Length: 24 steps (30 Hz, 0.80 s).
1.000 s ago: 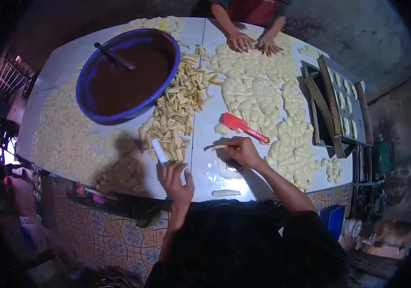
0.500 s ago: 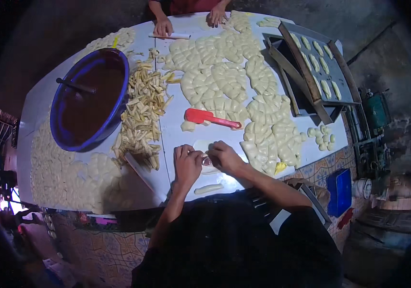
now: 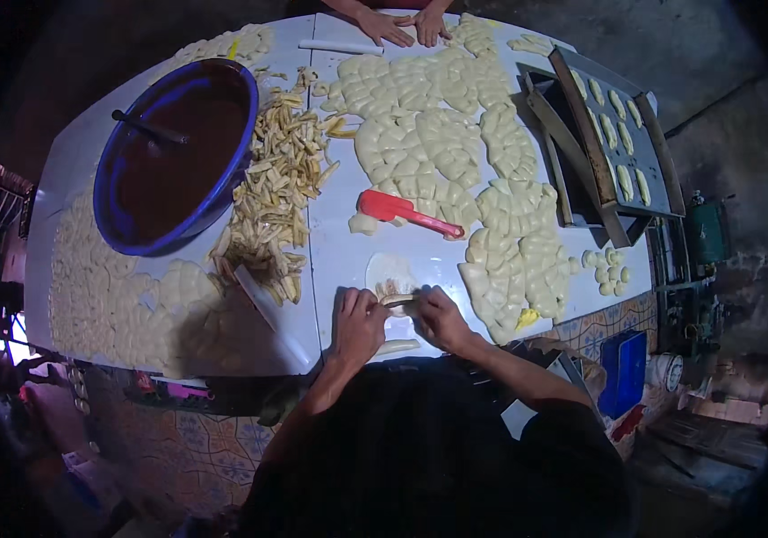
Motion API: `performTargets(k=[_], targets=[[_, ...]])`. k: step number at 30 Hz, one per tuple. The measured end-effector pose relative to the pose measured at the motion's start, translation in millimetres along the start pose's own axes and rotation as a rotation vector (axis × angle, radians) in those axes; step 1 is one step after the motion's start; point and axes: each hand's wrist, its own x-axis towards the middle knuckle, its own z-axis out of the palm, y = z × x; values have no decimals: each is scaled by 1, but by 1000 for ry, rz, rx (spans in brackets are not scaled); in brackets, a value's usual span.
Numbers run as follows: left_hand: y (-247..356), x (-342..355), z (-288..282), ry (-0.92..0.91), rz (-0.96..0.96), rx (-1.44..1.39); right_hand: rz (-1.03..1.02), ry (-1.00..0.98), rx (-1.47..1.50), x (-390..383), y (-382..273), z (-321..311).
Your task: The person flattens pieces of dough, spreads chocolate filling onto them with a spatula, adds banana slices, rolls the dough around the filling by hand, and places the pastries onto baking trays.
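Observation:
My left hand [image 3: 360, 325] and my right hand [image 3: 444, 321] are closed at the two ends of a thin pale strip with a dark edge, which looks like a banana strip [image 3: 398, 300]. Beneath and just beyond it, a flattened dough sheet [image 3: 390, 268] with a brown smear lies on the white table [image 3: 339, 247]. Between my forearms, near the table's edge, is a finished-looking dough roll [image 3: 399, 345]. A red spatula [image 3: 409, 213] rests beyond my hands, beside a small dough lump [image 3: 363, 223].
A blue basin [image 3: 247, 152] of brown filling stands left, a ladle [image 3: 151, 127] in it. Banana strips [image 3: 272, 193] are heaped beside it. Dough pieces [image 3: 420, 143] cover the middle. Rolls lie on a tray [image 3: 624, 148] at right. Another person's hands [image 3: 406, 29] press at the far edge.
The view has shifted a little. The strip now shows stretched between my hands, and the brown smear lies uncovered on the dough. The other person's hands have come together, off the rolling pin.

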Motion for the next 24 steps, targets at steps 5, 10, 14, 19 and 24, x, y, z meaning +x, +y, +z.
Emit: performTargets(k=[5,10,14,19,24], targets=[[-5,20,15,205,-337,-14,260,251,226,41,-11,-4],[6,14,-3,7,-226,202,14,118,-91,21,10,-1],[17,23,-10,-140,23,130,73,-51,-74,15,7,-2],[-24,21,17,55,22,275,86,194,-115,41,18,3],[5,10,1,-5,-101,355,244,272,-176,26,10,0]])
